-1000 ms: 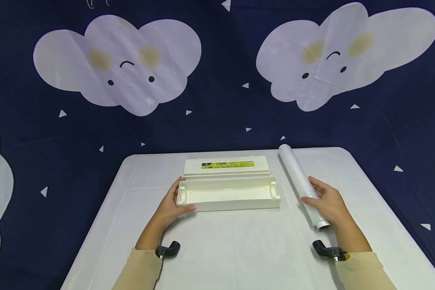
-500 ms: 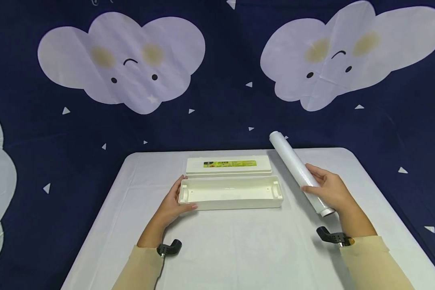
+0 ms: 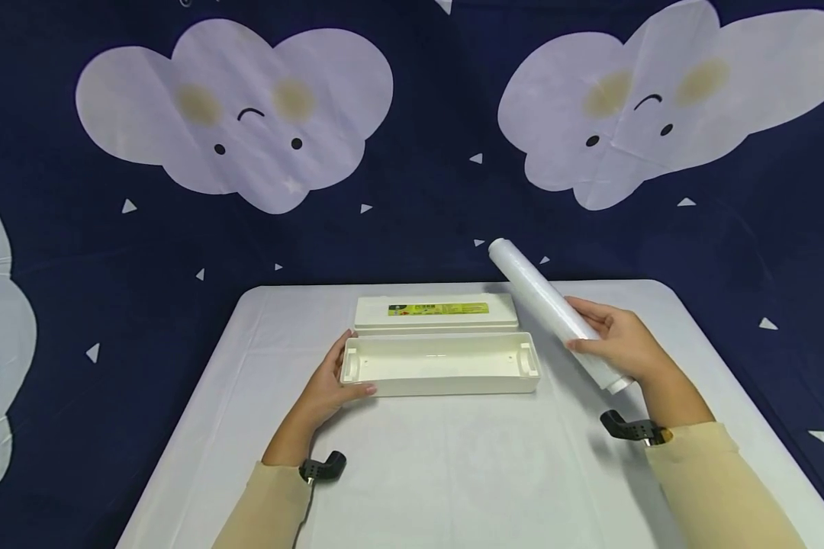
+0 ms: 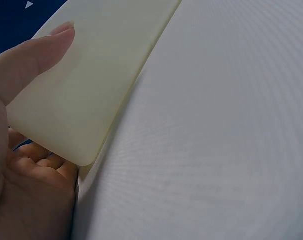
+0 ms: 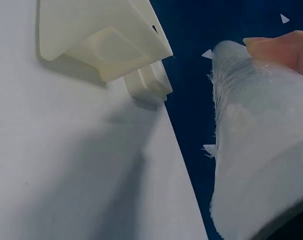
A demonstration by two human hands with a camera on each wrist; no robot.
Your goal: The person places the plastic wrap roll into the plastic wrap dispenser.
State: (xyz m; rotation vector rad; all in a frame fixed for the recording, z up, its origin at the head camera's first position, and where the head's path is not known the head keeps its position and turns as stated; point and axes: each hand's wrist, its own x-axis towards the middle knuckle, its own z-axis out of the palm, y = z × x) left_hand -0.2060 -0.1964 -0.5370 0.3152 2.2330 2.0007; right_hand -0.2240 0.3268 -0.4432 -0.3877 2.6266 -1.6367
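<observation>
Sleeves: beige (image 3: 268, 499), behind your grips, each wrist bearing a black camera (image 3: 324, 467).
Left hand (image 3: 323, 390): holds the box's left end, your thumb on the near wall, your other fingers round the end toward the far corner.
Right hand (image 3: 623, 343): closed about the roll nearer its lower end, thumb on the near side, fingers beyond.
Open box (image 3: 446, 386): cream-white, upright on the table, extending right from your left grip, well apart from your right.
Film roll (image 3: 545, 300): clear-wrapped, raised above the table, slanting up and leftward from your right grip; its lower end juts out below your hand.
Lid (image 3: 439, 322): just beyond the box your left hand grips, with a yellow-green label (image 3: 438, 309).
Table (image 3: 446, 465): white-covered, beneath both grips.
Backdrop (image 3: 439, 206): dark blue with pale clouds, beyond both grips.
</observation>
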